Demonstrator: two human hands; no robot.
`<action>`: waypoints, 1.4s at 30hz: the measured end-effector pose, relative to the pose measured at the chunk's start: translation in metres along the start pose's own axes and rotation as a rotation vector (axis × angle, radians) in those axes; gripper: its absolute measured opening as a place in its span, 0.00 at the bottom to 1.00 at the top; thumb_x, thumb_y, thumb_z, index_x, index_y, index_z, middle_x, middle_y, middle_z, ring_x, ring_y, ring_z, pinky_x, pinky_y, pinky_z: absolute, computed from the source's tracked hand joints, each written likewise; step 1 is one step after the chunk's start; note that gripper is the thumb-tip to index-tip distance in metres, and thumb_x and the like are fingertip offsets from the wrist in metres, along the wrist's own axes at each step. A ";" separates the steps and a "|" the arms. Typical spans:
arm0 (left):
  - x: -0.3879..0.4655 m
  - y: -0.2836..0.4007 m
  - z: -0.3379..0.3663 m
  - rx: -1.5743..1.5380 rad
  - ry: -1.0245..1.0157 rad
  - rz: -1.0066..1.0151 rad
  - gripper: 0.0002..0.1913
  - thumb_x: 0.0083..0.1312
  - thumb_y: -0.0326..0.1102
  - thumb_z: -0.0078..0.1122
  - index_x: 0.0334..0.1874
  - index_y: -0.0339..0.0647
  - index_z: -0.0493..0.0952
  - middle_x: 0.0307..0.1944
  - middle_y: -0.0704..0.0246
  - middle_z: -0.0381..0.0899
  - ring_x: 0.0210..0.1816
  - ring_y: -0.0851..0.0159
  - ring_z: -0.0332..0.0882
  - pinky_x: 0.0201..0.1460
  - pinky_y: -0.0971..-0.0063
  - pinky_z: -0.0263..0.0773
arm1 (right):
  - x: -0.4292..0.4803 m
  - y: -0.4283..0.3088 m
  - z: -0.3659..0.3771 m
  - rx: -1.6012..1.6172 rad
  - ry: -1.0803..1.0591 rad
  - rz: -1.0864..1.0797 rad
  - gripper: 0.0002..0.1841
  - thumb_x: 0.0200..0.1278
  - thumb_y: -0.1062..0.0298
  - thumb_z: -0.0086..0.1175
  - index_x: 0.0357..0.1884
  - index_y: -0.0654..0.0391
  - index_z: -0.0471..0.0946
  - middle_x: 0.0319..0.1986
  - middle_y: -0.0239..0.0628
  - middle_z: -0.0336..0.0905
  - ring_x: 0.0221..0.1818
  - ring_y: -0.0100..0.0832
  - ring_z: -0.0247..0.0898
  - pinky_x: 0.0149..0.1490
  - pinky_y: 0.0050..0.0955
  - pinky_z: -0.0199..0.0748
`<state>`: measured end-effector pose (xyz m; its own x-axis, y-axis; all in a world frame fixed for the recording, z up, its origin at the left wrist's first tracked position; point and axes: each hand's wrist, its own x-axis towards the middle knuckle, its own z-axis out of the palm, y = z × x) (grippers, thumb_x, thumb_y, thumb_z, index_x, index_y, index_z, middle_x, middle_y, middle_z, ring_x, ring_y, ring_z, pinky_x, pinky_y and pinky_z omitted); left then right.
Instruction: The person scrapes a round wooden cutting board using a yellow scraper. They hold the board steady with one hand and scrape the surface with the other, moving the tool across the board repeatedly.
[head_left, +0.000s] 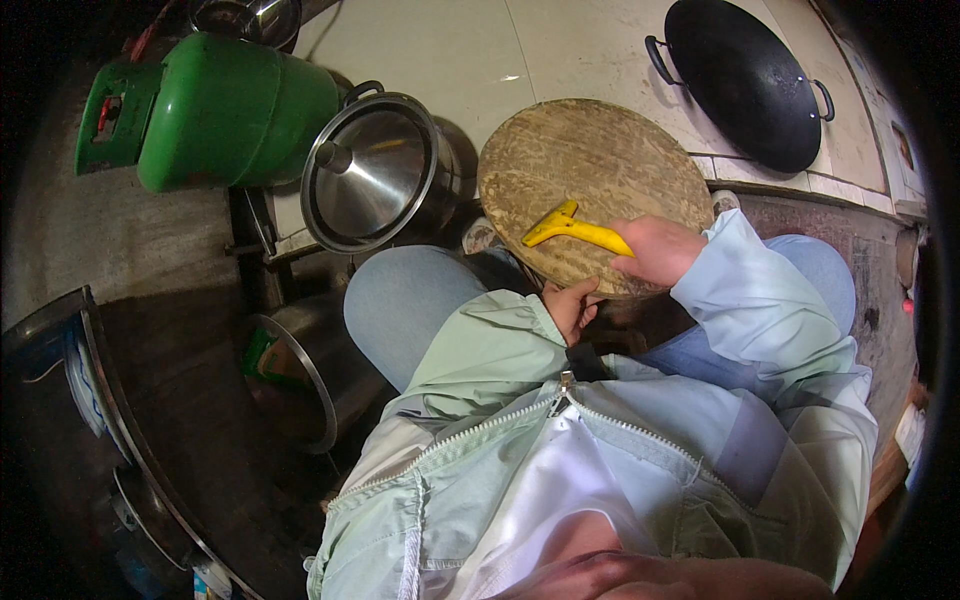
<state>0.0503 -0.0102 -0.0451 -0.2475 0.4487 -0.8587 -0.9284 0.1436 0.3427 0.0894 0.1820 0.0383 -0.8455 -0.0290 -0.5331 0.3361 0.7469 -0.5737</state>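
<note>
A round, worn wooden board (592, 154) leans before my knees, its face tilted up towards me. My right hand (660, 250) grips the handle of a yellow scraper (581, 229). The scraper's wide head lies against the lower left part of the board's face, or just over it; I cannot tell which. At the board's bottom edge, my left hand (571, 306) holds the rim, thumb uppermost. The fingers under the edge are partly hidden.
Left of the board stands a lidded steel pot (375, 172), beside a green gas cylinder (240, 112). A black two-handled wok (742, 82) rests on the tiled surface (442, 45) at upper right. A large metal pot (300, 375) lies on its side at lower left, near a rack (112, 375) with dishes.
</note>
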 end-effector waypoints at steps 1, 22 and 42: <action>0.000 0.000 0.000 0.008 0.004 -0.005 0.14 0.60 0.30 0.59 0.48 0.47 0.70 0.33 0.71 0.80 0.28 0.72 0.79 0.20 0.86 0.70 | 0.000 0.000 0.000 -0.012 -0.004 0.001 0.19 0.56 0.60 0.56 0.45 0.60 0.70 0.32 0.54 0.75 0.39 0.54 0.72 0.42 0.43 0.69; -0.004 0.002 0.003 -0.003 0.035 -0.033 0.15 0.60 0.30 0.58 0.49 0.47 0.70 0.36 0.72 0.79 0.32 0.71 0.79 0.23 0.84 0.70 | 0.001 -0.003 -0.003 -0.009 -0.027 0.039 0.18 0.55 0.60 0.56 0.43 0.61 0.72 0.33 0.52 0.76 0.40 0.51 0.73 0.44 0.42 0.70; 0.000 0.000 -0.001 -0.001 0.017 -0.030 0.14 0.60 0.28 0.58 0.48 0.44 0.71 0.35 0.68 0.81 0.32 0.69 0.80 0.22 0.83 0.70 | 0.014 0.015 0.009 -0.034 0.034 0.016 0.18 0.54 0.60 0.58 0.39 0.64 0.70 0.31 0.55 0.75 0.38 0.54 0.72 0.41 0.43 0.69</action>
<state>0.0501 -0.0108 -0.0459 -0.2244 0.4296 -0.8747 -0.9356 0.1561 0.3167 0.0866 0.1874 0.0169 -0.8539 0.0049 -0.5204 0.3356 0.7694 -0.5434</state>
